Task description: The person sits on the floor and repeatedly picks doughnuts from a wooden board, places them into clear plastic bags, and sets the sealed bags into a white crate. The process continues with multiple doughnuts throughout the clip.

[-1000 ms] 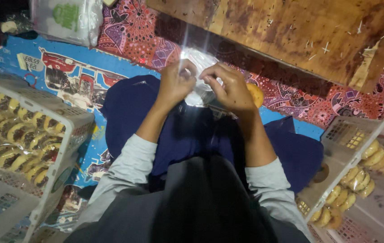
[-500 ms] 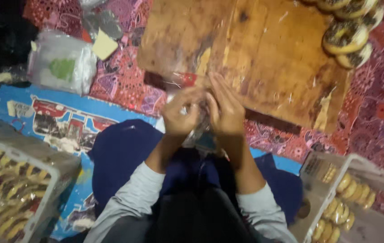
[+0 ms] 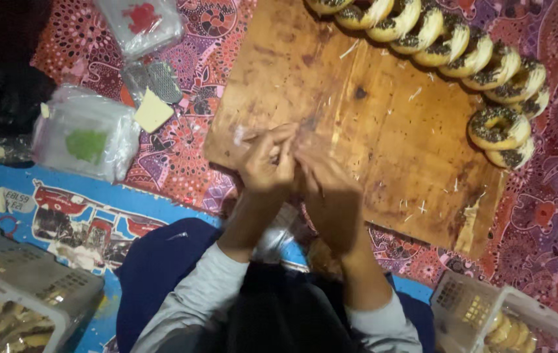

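Note:
My left hand and my right hand are pressed together over the near edge of a worn wooden board. Both pinch a thin clear plastic bag, which is blurred, and I cannot make out anything inside it. More crumpled clear plastic lies in my lap below the wrists. A curved row of ring doughnuts with dark sprinkles and white shreds runs along the board's far right side.
A stack of clear bags with a green print and another with a red print lie left of the board on the patterned cloth. A pale yellow block lies by a grey grater. White crates of packed doughnuts stand at the lower left and lower right.
The view has tilted forward, bringing the board and the doughnut row into sight. Both hands have moved from my lap out over the board's near edge, still together on the plastic.

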